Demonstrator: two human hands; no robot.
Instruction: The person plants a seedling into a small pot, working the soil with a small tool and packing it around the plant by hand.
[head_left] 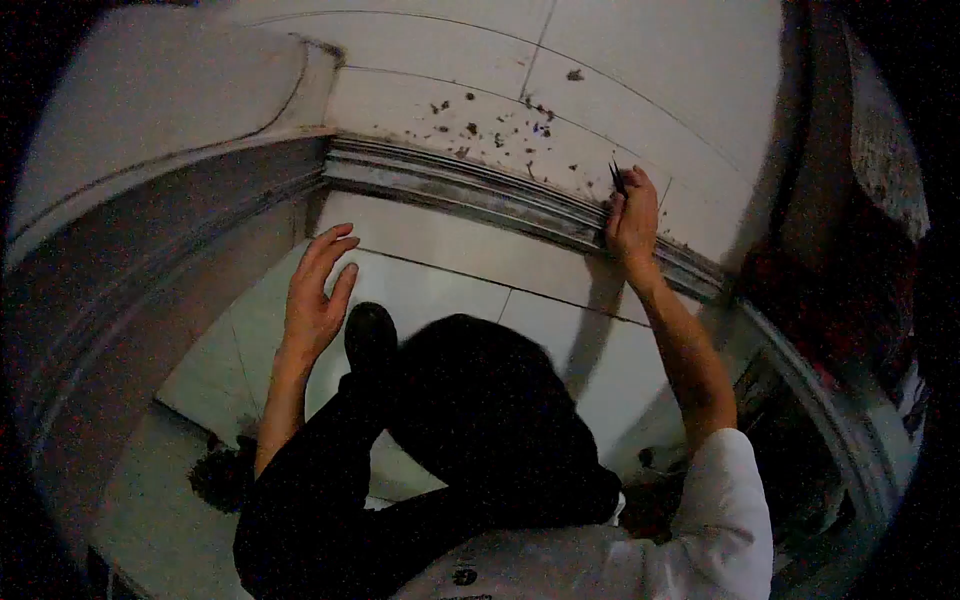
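Observation:
My right hand [633, 222] is closed around dark, thin tweezers [616, 180], their two points tilted up and away from me. It is over the far side of a grooved metal door track [460, 190] set across the floor. Dark crumbs of debris [500, 130] lie scattered on the pale tiles beyond the track, to the left of that hand. My left hand [318, 290] is raised on the near side of the track, fingers apart, with nothing in it.
A dark door frame [180, 220] runs along the left, beside a pale panel [150, 100]. A dark, fuzzy brush-like object [225, 475] lies on the floor at lower left. My dark shoe [371, 338] is near my left hand. Another frame [830, 390] stands at right.

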